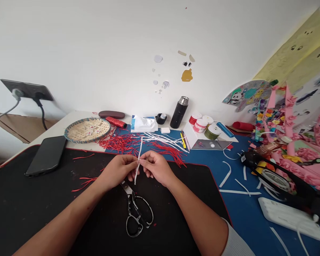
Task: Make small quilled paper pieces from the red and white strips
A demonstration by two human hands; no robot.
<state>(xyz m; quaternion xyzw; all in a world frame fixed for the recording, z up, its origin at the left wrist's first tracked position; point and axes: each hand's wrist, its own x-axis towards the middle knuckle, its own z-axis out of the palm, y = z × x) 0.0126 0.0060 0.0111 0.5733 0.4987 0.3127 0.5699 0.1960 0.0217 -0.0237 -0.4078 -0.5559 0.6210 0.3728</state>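
Both my hands meet over the black mat [29,199], pinching a thin white paper strip [140,149] that stands nearly upright between them. My left hand [120,170] is closed on the strip from the left. My right hand [156,167] is closed on it from the right. The strip's lower end hangs below my fingers. A pair of scissors [137,213] lies on the mat just below my hands. Loose red strips [120,142] and white strips [162,138] are piled on the table just beyond my hands.
A black phone [46,154] lies on the mat at left, a woven basket [87,129] behind it. A black flask [179,112], tissue pack [144,123] and tape rolls [204,126] stand along the wall. Pink paper craft [296,142], a glue gun [258,161] and a white power bank [288,215] fill the right.
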